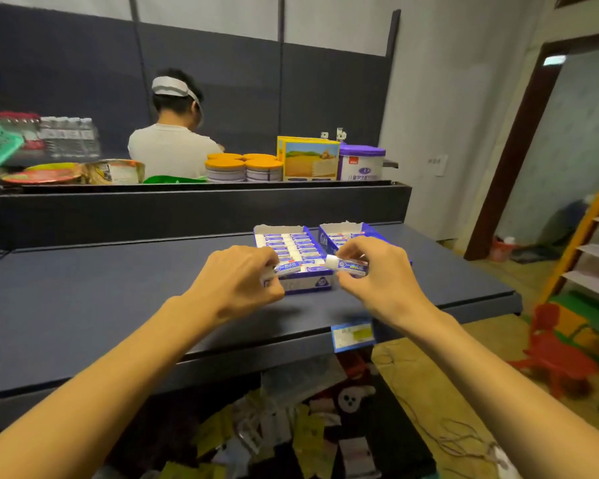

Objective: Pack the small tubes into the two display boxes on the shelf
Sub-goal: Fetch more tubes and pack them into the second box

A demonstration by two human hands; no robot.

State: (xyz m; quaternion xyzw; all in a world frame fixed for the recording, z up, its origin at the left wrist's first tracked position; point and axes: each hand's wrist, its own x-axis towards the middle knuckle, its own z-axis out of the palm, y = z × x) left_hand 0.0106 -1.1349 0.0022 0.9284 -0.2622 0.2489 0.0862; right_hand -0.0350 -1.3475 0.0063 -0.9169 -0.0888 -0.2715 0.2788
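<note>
Two small white-and-blue tubes are held above a dark blue shelf (118, 299). The left hand (237, 281) pinches one tube (286, 268) between thumb and curled fingers, right over the near end of the left display box (293, 252). The right hand (377, 271) grips the other tube (350, 265), white cap pointing left, between the two boxes and just in front of the right display box (350, 235).

The left box looks nearly full, with rows of tubes lying side by side. The right box is partly hidden by the right hand, and only its far rows show.

Risks, as a judgement: the left box has little room left at its near end, so pressing a tube in could tip neighbouring tubes out of line or push the light carton along the shelf. The two hands are close together, so they could knock each other and drop a tube.

Behind, a raised ledge carries orange-lidded tins (244, 167), a yellow carton (310, 160) and a purple-lidded tin (362, 162). Another person (173, 140) stands beyond, back turned.
</note>
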